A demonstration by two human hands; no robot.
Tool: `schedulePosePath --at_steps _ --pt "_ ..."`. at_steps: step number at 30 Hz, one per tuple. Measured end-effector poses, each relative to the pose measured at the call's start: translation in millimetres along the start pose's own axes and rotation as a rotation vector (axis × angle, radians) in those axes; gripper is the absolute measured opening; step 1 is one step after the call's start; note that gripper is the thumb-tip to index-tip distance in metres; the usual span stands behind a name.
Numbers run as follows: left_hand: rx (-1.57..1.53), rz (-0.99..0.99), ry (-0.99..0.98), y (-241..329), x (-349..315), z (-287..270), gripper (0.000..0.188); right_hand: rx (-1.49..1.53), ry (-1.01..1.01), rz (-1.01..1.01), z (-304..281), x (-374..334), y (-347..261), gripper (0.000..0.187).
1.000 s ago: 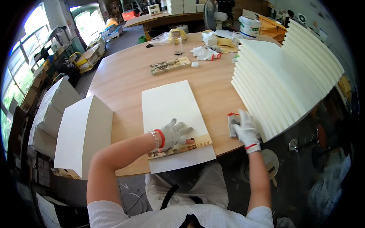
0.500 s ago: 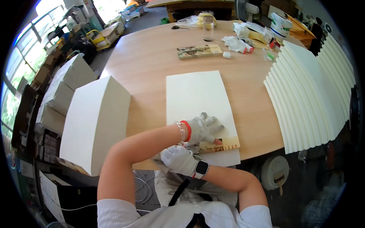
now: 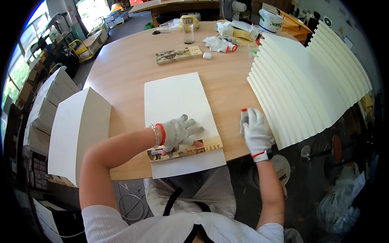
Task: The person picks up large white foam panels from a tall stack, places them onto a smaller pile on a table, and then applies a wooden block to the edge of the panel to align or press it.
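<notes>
On the round wooden table (image 3: 121, 69), the gloved left hand (image 3: 178, 131) presses flat a printed strip (image 3: 184, 150) across the near end of a white sheet (image 3: 178, 101), while the right hand (image 3: 257, 131) closes on a small tool (image 3: 244, 120) right of the sheet; next, likely rubbing the strip down squarely.

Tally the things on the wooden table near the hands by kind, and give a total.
White sheet under the left hand: 1
Printed strips: 2
Glass jar: 1
Fanned row of white sheets: 1
Small tool under the right hand: 1
Total: 6
</notes>
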State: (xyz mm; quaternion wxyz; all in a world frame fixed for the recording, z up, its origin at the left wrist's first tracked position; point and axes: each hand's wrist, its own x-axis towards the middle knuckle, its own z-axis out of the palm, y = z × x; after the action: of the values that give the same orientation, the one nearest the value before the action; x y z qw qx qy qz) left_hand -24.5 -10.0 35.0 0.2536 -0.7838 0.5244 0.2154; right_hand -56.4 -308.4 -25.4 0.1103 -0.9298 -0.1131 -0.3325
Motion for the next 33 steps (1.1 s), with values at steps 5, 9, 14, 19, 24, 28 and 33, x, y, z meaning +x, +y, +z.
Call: schedulePosePath --at_steps 5,9,14,19,24,28,33 --pt "-0.177 -0.300 -0.032 17 -35 5 0.073 0.729 -0.778 0.538 17 18 -46 0.053" --pt "-0.644 -0.751 0.359 64 -61 22 0.051 1.003 -0.702 0.577 88 -3 -7 0.066" --pt "-3.428 0.503 0.540 163 -32 109 0.045 1.625 -0.940 0.724 97 33 -39 0.050" --pt "-3.399 -0.338 1.108 134 -22 96 0.032 1.702 -0.946 0.951 95 56 -49 0.040" --pt "-2.706 -0.853 1.374 123 -43 111 0.031 1.775 -0.852 0.652 147 77 -64 0.041" --pt "-2.232 -0.935 1.524 139 -100 101 0.045 1.889 -0.632 0.386 104 71 -122 0.049" --pt "-1.879 -0.681 1.745 171 -203 97 0.042 1.932 -0.477 0.186 55 79 -218 0.047"
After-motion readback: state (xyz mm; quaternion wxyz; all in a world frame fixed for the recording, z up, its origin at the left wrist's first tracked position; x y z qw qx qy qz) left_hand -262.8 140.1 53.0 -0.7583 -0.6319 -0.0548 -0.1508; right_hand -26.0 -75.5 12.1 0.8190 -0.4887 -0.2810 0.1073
